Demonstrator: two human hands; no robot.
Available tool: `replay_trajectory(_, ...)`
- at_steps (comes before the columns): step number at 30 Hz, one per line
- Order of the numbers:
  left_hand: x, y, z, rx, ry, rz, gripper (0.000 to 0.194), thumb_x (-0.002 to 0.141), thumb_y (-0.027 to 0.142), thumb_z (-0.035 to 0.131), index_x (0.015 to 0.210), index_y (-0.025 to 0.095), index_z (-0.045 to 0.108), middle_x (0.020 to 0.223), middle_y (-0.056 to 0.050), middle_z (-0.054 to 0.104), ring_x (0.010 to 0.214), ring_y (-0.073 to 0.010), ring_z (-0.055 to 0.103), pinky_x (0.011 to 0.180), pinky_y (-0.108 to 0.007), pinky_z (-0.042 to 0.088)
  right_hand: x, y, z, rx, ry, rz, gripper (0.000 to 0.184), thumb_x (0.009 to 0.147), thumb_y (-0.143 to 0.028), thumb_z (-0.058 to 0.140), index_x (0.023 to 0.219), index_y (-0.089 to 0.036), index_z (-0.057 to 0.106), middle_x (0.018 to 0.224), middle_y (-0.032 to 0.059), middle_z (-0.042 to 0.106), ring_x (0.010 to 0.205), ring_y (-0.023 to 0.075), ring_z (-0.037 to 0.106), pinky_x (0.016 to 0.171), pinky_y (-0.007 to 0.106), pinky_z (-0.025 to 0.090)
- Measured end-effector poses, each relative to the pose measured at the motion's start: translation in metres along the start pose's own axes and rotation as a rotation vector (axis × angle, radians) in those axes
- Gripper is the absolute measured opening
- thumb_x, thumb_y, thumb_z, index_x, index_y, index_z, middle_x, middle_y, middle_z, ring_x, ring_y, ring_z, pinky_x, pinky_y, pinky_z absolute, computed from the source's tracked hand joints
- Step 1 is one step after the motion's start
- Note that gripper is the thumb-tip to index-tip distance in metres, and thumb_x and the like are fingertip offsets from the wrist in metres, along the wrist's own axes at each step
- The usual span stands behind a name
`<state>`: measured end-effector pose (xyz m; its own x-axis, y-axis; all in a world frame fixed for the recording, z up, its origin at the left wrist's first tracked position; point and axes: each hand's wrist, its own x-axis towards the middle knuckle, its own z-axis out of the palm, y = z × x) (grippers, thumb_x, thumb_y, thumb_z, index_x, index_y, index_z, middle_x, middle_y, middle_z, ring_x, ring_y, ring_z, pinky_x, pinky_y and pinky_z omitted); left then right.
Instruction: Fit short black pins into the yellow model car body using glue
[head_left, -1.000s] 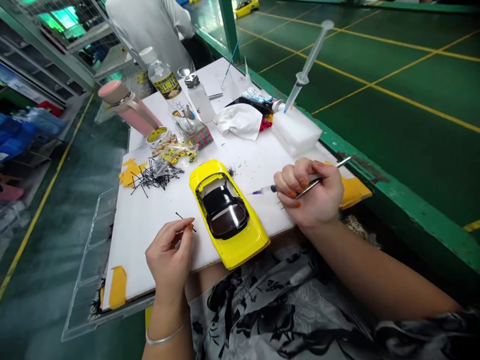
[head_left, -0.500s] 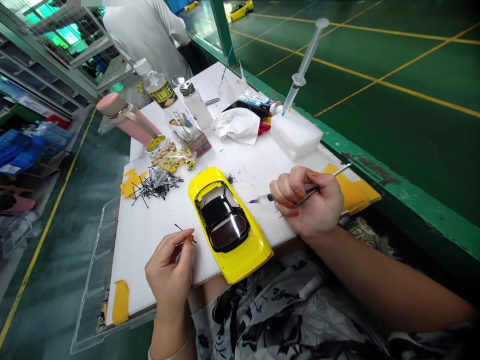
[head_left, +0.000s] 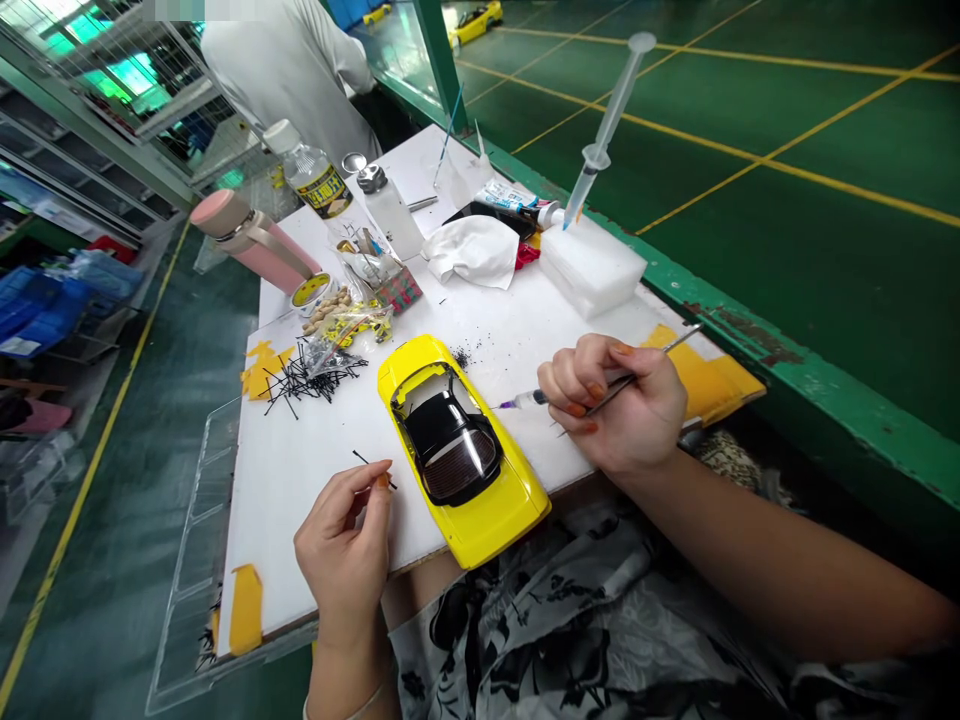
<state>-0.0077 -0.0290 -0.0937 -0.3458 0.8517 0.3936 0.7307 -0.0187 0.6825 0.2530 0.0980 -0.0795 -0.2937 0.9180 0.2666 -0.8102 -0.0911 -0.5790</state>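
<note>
A yellow model car body (head_left: 491,520) with a black roof and dark rear window lies on the white tabletop between my hands. To its left, my left hand (head_left: 349,535) is closed, pinching a thin black plastic stick (head_left: 361,457) between thumb and fingertips. My right hand (head_left: 619,405) is curled around slim metal tweezers (head_left: 681,338), whose points come out below the fingers. A purple-tipped syringe (head_left: 527,399) reaches from under that hand towards the car; whether the hand grips it I cannot tell. More black sticks (head_left: 311,375) form a loose pile beyond my left hand.
A large syringe (head_left: 607,135) stands in a white foam block (head_left: 592,265) at the right. Behind the car are a white cloth (head_left: 476,250), a pump bottle (head_left: 394,215), a labelled bottle (head_left: 321,180) and a pink flask (head_left: 259,240). A person in white (head_left: 285,70) is beyond the table.
The view has shifted very slightly. Both hands keep the same hold, and the car lies in practically the same place.
</note>
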Motion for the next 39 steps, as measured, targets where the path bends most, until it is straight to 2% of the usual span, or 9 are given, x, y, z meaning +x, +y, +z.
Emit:
replay_trajectory(12,0.0,-0.002,-0.001,0.007,0.002,0.001,0.015,0.092,0.026,0.069,0.102,0.024,0.08,0.097,-0.003,0.075,0.086,-0.0181,0.07,0.076,-0.03,0.057,0.003,-0.005,-0.008,0.167,0.023,0.086,0.042,0.085,-0.034,0.066,0.058,-0.021,0.036,0.056,-0.0039,0.025,0.052,0.0114,0.023,0.033,0.016,0.013)
replay_trajectory(18,0.001,-0.002,0.001,-0.002,0.028,-0.01,0.015,0.092,0.029,0.068,0.1,0.024,0.079,0.097,-0.004,0.075,0.086,-0.0188,0.07,0.076,-0.031,0.058,0.018,-0.056,-0.024,0.494,-0.064,0.025,0.044,0.092,-0.018,0.063,0.066,-0.022,0.027,0.059,-0.0069,0.037,0.056,0.0065,0.038,0.036,0.011,0.023)
replay_trajectory(21,0.0,-0.003,0.0,-0.012,0.051,-0.007,0.013,0.092,0.028,0.067,0.096,0.023,0.078,0.096,-0.004,0.074,0.086,-0.0186,0.069,0.075,-0.031,0.057,0.032,-0.099,-0.028,0.307,-0.039,-0.053,0.038,0.101,-0.023,0.046,0.066,-0.023,0.032,0.06,-0.0073,0.039,0.059,0.0063,0.043,0.041,0.015,0.03)
replay_trajectory(25,-0.002,-0.003,0.001,-0.111,0.085,-0.097,0.009,0.093,0.028,0.067,0.094,0.021,0.072,0.091,-0.003,0.071,0.082,-0.0164,0.07,0.078,-0.03,0.058,0.066,-0.126,-0.028,-0.164,0.13,-0.48,0.037,0.079,-0.041,0.074,0.062,-0.023,0.047,0.053,-0.0076,0.041,0.05,0.0077,0.038,0.036,0.021,0.017)
replay_trajectory(26,-0.002,-0.002,0.002,-0.176,0.107,-0.134,0.009,0.091,0.029,0.069,0.095,0.021,0.07,0.09,-0.002,0.071,0.081,-0.0165,0.071,0.077,-0.03,0.06,0.077,-0.125,-0.028,-0.3,0.202,-0.511,0.039,0.076,-0.048,0.075,0.061,-0.024,0.048,0.052,-0.0074,0.04,0.048,0.0081,0.036,0.036,0.022,0.014)
replay_trajectory(31,0.004,0.003,0.002,-0.43,0.194,-0.267,0.033,0.08,0.034,0.084,0.102,0.019,0.064,0.092,-0.002,0.072,0.08,-0.0185,0.077,0.066,-0.023,0.063,0.114,-0.102,-0.027,-0.81,0.356,-0.133,0.047,0.078,-0.062,0.072,0.062,-0.023,0.054,0.049,-0.004,0.046,0.043,0.0097,0.043,0.036,0.023,0.013)
replay_trajectory(35,-0.001,0.005,-0.01,-0.472,0.172,-0.353,0.038,0.078,0.036,0.088,0.106,0.018,0.07,0.089,-0.002,0.072,0.077,-0.0166,0.077,0.066,-0.021,0.063,0.116,-0.106,-0.026,-0.882,0.399,-0.125,0.043,0.092,-0.056,0.068,0.073,-0.018,0.06,0.068,0.0068,0.067,0.055,0.0134,0.062,0.037,0.022,0.011)
replay_trajectory(37,-0.012,0.009,-0.02,-0.485,0.148,-0.361,0.037,0.079,0.035,0.087,0.11,0.021,0.072,0.09,-0.001,0.073,0.075,-0.015,0.076,0.067,-0.021,0.063,0.105,-0.115,-0.025,-0.893,0.497,-0.359,0.036,0.096,-0.048,0.064,0.077,-0.017,0.06,0.083,0.0111,0.073,0.068,0.0161,0.071,0.038,0.021,0.011)
replay_trajectory(39,-0.026,0.018,-0.029,-0.436,0.066,-0.327,0.028,0.084,0.032,0.084,0.11,0.024,0.076,0.09,-0.001,0.075,0.073,-0.0122,0.074,0.068,-0.018,0.062,0.085,-0.121,-0.022,-0.843,0.572,-0.733,0.028,0.099,-0.037,0.056,0.08,-0.017,0.063,0.087,0.012,0.074,0.08,0.0204,0.075,0.041,0.02,0.018)
